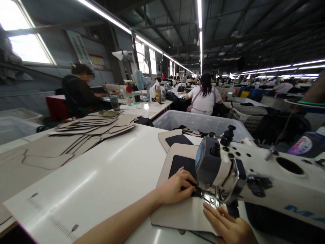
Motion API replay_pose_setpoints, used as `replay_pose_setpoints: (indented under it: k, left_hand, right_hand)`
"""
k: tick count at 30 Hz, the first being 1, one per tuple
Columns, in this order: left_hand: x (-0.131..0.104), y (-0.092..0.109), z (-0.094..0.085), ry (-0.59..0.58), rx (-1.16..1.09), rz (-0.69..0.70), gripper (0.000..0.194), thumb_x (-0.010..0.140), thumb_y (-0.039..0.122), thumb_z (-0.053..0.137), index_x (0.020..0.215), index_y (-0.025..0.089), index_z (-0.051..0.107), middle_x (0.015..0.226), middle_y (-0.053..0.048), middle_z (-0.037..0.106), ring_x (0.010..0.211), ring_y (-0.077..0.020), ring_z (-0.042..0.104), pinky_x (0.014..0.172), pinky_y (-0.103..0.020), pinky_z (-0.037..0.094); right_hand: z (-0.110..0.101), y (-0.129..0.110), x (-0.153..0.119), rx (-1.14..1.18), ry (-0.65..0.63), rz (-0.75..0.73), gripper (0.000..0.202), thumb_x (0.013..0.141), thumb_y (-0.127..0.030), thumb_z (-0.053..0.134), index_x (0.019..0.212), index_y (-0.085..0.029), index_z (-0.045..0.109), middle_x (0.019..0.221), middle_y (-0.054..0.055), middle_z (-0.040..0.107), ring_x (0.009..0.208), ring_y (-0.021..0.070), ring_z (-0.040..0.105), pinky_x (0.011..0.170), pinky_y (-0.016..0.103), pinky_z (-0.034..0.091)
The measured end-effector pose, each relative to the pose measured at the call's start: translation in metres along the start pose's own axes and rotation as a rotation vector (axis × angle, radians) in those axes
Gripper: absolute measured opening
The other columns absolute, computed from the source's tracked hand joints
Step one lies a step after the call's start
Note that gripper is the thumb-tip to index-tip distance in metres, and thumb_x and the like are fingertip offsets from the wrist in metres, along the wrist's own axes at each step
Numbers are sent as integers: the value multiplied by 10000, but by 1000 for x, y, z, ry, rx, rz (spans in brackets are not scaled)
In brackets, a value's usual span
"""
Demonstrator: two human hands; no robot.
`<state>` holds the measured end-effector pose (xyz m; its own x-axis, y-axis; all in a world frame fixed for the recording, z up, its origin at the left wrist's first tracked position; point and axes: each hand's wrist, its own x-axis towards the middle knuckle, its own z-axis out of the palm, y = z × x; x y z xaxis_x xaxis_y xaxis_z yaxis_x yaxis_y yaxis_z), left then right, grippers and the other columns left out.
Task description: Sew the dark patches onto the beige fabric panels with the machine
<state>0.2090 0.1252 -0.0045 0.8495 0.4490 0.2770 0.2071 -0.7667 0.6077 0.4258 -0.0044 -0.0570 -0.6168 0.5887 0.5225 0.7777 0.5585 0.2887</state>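
Note:
A beige template panel [177, 211] with a black fabric patch [184, 164] lies on the white table under the head of a sewing machine [254, 179]. My left hand [176, 186] rests flat on the panel, fingertips on the black patch right beside the needle. My right hand [227, 225] presses the panel's near edge below the machine head. A second beige panel [166, 139] with a black patch lies just beyond.
Stacks of beige cardboard templates [83, 130] cover the table's left and far side. A white plastic bin [193, 122] stands behind the table. Other people sit at sewing stations farther back [204, 95] and at the left [80, 89].

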Motion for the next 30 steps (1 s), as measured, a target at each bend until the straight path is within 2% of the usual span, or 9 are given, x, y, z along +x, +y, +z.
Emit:
replay_pose_setpoints:
  k: [2, 5, 7, 9, 13, 17, 22, 26, 30]
  left_hand:
    - [-9, 10, 4, -1, 28, 25, 196, 841, 326, 584, 932, 194, 695, 1063, -58, 621, 1060, -194, 520, 1015, -334, 351]
    - [-28, 28, 18, -89, 135, 72, 463, 773, 406, 652, 1163, 166, 584, 1168, -89, 569, 1124, -234, 483, 1012, -331, 376]
    - [-37, 38, 30, -148, 252, 86, 443, 875, 296, 527, 1277, 118, 467, 1242, -109, 536, 1186, -229, 451, 1061, -332, 325]
    - [-42, 42, 39, -185, 354, 103, 385, 937, 168, 370, 1308, 71, 402, 1290, -124, 504, 1237, -207, 415, 1087, -308, 283]
    - [-41, 38, 45, -208, 461, 177, 366, 964, 155, 288, 1300, 45, 384, 1318, -144, 476, 1266, -209, 387, 1091, -307, 270]
    - [-35, 27, 38, -173, 425, 231, 350, 974, 175, 279, 1278, 84, 426, 1289, -127, 513, 1250, -181, 413, 1091, -290, 267]
    - [-21, 5, 22, -186, 156, 286, 329, 962, 207, 350, 1212, 123, 548, 1240, -93, 568, 1234, -172, 439, 1092, -256, 276]
    - [-5, -11, 6, -230, -19, 255, 309, 945, 183, 394, 1166, 159, 609, 1196, -75, 601, 1181, -177, 498, 1050, -309, 358]
    - [7, -19, -5, -236, -104, 230, 308, 913, 117, 424, 1125, 173, 640, 1153, -54, 629, 1150, -171, 525, 1015, -296, 394]
  right_hand:
    - [1, 1, 2, 12, -15, 28, 439, 787, -114, 322, 1134, -172, 585, 1230, -21, 533, 922, 141, 628, 686, 212, 515]
    - [-2, 1, 6, 26, -16, 33, 500, 718, -82, 330, 1150, -158, 572, 1225, -23, 538, 965, 130, 612, 678, 189, 508]
    - [-4, 1, 7, 50, 14, 55, 546, 668, -56, 324, 1140, -160, 578, 1201, -32, 558, 962, 127, 613, 695, 191, 509]
    - [-6, 0, 8, 76, 34, 67, 561, 638, -51, 322, 1119, -158, 590, 1172, -29, 580, 944, 133, 621, 720, 210, 516]
    - [-8, 2, 6, 116, -4, 83, 471, 735, -45, 340, 1116, -172, 586, 1166, -23, 589, 926, 114, 623, 751, 206, 516]
    - [-6, 4, 7, 109, 9, 119, 419, 801, -55, 356, 1128, -193, 579, 1156, -33, 599, 906, 121, 625, 742, 220, 524]
    - [-8, 4, 9, 154, 19, 110, 395, 791, -46, 368, 1078, -177, 605, 1144, -12, 610, 909, 131, 618, 748, 236, 524]
    - [-7, 5, 4, 142, 4, 44, 408, 778, -44, 385, 1108, -163, 593, 1196, -11, 572, 911, 135, 615, 733, 243, 523]
    - [-5, 7, 0, 69, -49, -25, 426, 780, -66, 401, 1153, -188, 567, 1273, -32, 494, 1013, 119, 580, 758, 223, 505]
